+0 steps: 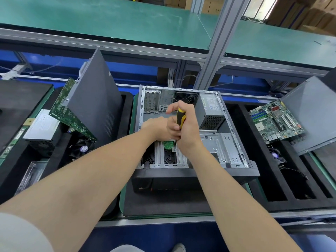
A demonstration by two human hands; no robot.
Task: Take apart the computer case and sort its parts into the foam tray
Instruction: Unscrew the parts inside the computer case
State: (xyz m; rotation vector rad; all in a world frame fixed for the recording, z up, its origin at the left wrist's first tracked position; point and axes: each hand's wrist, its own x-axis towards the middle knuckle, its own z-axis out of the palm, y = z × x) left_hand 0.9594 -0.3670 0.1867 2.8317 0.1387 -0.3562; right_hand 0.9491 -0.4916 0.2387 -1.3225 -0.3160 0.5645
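An open computer case (234, 142) lies on its side in the middle of the bench. Inside it are a grey power supply (210, 111), a black fan (187, 97) and a metal drive cage (218, 148). My right hand (185, 128) grips a yellow and black screwdriver (180, 118), held upright with its tip on a screw by a green drive board (168, 144). My left hand (157, 127) is beside it; its fingers are hidden behind the right hand. The black foam tray (254, 200) on the right holds a green motherboard (276, 121).
A grey side panel (309, 113) leans in the right tray, with a small fan (275, 155) below the motherboard. A second foam tray (127, 106) on the left holds a panel (96, 99), a circuit board (71, 113), a power supply (42, 127) and a fan (81, 147).
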